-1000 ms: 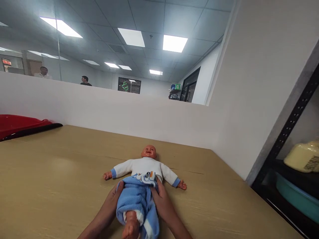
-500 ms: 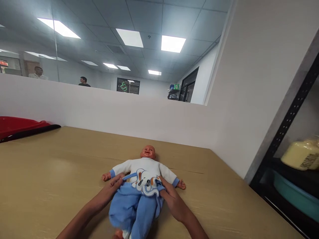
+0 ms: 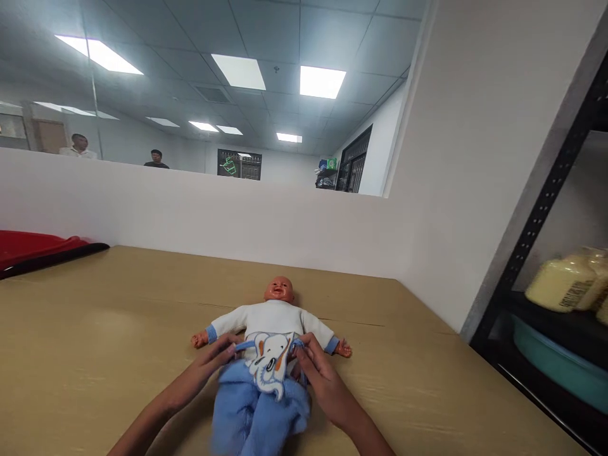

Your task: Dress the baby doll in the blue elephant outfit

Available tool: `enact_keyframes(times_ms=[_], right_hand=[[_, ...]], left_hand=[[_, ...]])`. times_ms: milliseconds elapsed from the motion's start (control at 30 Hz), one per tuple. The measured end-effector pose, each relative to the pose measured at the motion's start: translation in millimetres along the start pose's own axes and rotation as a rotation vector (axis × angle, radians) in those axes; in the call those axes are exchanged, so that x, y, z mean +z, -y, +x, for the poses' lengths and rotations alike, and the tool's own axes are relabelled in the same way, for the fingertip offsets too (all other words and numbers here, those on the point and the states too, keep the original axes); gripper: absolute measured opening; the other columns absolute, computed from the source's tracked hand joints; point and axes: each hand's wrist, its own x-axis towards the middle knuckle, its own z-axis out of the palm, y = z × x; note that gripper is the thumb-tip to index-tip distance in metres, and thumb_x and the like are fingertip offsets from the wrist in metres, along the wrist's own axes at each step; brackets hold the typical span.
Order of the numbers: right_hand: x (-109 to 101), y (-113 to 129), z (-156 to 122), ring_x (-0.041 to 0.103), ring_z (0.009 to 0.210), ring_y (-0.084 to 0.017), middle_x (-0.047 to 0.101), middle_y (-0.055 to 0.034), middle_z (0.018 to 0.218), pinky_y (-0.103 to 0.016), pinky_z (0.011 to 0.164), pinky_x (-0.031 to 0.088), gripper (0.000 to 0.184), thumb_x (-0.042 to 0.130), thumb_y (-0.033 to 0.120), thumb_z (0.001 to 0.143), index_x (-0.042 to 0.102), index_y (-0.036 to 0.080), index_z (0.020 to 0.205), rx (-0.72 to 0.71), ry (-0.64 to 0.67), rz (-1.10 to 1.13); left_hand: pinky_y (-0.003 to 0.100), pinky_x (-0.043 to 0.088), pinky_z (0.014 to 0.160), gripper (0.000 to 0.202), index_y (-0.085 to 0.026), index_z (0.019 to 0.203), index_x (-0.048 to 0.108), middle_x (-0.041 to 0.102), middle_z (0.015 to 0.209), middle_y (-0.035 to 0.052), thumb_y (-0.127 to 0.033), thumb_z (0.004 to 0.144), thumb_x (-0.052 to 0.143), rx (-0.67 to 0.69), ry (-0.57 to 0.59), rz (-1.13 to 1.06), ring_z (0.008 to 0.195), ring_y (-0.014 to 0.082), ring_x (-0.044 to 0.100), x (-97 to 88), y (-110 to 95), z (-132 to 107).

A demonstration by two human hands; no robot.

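Note:
A baby doll (image 3: 279, 289) lies face up on the table, arms spread, in a white top (image 3: 273, 318) with blue cuffs. Blue dungarees (image 3: 259, 411) cover its legs, and their white elephant bib (image 3: 268, 364) lies over the belly. At the bib's left side my left hand (image 3: 219, 354) pinches a narrow blue strap (image 3: 245, 346). My right hand (image 3: 320, 373) is closed on the strap at the bib's right edge, thumb and fingers pressed together. The doll's feet are out of view below.
The tan table (image 3: 418, 386) meets a low white wall (image 3: 237, 221) with a glass pane above. A red basin (image 3: 38, 247) sits at the far left. On the right, a black shelf (image 3: 532, 215) holds yellowish bottles (image 3: 560, 285) and a teal basin (image 3: 560, 354). Two people stand beyond the glass.
My right hand has drawn the bib's right edge up, so the elephant now tilts and shows more fully. The dungarees have shifted a little, and the doll's foot has left the view.

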Motion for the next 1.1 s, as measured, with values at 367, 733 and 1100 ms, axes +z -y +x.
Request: enact_keyframes(times_ms=[367, 733, 1100], right_hand=[[-7, 24, -17, 0.063, 0.118, -0.027, 0.069, -0.0080, 0.128, -0.039, 0.106, 0.048, 0.060, 0.059, 0.070, 0.098, 0.060, 0.023, 0.134, 0.096, 0.158, -0.396], [-14, -10, -26, 0.034, 0.161, -0.029, 0.038, -0.0166, 0.172, -0.046, 0.136, 0.022, 0.099, 0.060, 0.076, 0.094, 0.035, 0.013, 0.166, 0.213, 0.038, -0.217], [-19, -12, -29, 0.066, 0.128, -0.038, 0.074, -0.0146, 0.134, -0.049, 0.110, 0.052, 0.088, 0.089, 0.072, 0.069, 0.069, 0.016, 0.134, 0.261, 0.315, -0.006]], left_hand=[[0.042, 0.049, 0.111, 0.069, -0.022, 0.138, 0.068, 0.074, 0.134, 0.0054, -0.056, 0.080, 0.086, -0.050, 0.456, 0.257, 0.129, 0.0352, 0.063, 41.5, -57, 9], [0.050, 0.046, 0.119, 0.077, -0.019, 0.147, 0.063, 0.073, 0.140, 0.0085, -0.055, 0.082, 0.085, -0.018, 0.493, -0.028, 0.136, 0.0418, 0.061, 57.1, -62, 6], [0.050, 0.046, 0.117, 0.070, -0.014, 0.127, 0.070, 0.076, 0.133, 0.0117, -0.059, 0.076, 0.086, -0.216, 0.403, -0.053, 0.133, 0.0398, 0.063, 53.4, -34, 7]])
